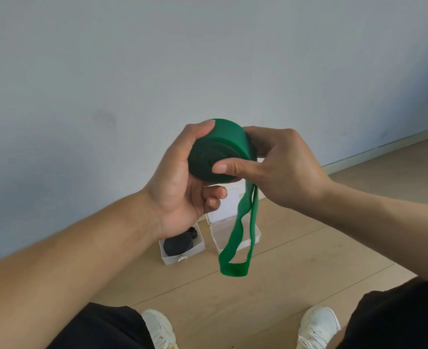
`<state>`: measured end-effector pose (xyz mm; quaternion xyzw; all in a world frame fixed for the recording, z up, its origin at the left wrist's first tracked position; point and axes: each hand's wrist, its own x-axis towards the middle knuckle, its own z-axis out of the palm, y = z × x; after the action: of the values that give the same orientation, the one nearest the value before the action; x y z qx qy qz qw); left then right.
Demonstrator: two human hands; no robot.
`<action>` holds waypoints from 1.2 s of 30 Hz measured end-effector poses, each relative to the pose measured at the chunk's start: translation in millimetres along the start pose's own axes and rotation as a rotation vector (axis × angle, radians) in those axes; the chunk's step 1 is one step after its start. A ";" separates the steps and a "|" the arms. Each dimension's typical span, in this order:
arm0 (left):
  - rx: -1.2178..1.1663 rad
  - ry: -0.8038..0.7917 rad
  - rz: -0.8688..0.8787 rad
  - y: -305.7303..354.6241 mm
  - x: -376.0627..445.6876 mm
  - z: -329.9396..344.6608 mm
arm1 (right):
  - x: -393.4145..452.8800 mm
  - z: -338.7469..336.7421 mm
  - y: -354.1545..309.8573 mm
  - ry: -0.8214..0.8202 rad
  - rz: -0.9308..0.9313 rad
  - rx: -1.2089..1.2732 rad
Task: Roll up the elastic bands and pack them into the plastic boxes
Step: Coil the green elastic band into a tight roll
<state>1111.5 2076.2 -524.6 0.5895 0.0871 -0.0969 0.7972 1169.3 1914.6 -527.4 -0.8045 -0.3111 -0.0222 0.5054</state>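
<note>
The left hand (180, 182) cups a thick roll of green elastic band (216, 153), fingers curled round it; the right hand (280, 163) pinches the roll, thumb on its spiral face. Its unrolled loop hangs above two clear plastic boxes (255, 234) on the wooden floor (308, 250), one holding a black rolled band (177, 245).

From my feed the carrier is a light wooden plank floor (296, 248) that runs up to a pale wall with a white skirting strip. Two clear plastic boxes sit on it just beside each other near the wall: the left box (197, 248) holds a rolled black band (177, 244), and the right box (257, 234) stands open with its lid (229, 205) raised behind it. Nearer to me, two white shoes, the left shoe (158, 328) and the right shoe (318, 326), rest on the planks.
</note>
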 end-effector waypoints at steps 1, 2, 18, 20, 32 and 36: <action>0.004 -0.012 -0.012 -0.7 0.7 -1.1 | 0.8 0.2 0.7 0.002 -0.002 -0.002; 0.010 -0.029 -0.026 -1.0 1.2 -1.7 | 1.5 -0.5 1.3 0.002 -0.006 -0.008; 0.415 0.166 0.062 -17.1 9.1 3.3 | -2.2 -2.7 3.6 -0.087 -0.029 -0.281; 0.366 0.120 0.026 -14.1 7.8 4.5 | -0.2 -5.4 0.5 -0.113 -0.036 -0.138; 0.009 0.022 -0.061 -7.7 9.3 -5.7 | 4.4 -9.6 27.3 -0.212 0.041 0.117; -0.022 -0.025 -0.063 -6.6 11.2 -4.6 | 5.0 -7.7 28.0 -0.141 0.037 0.158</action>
<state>1120.6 2078.1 -534.9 0.5765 0.0968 -0.1284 0.8011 1190.1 1902.4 -544.3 -0.7672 -0.3317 0.0684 0.5447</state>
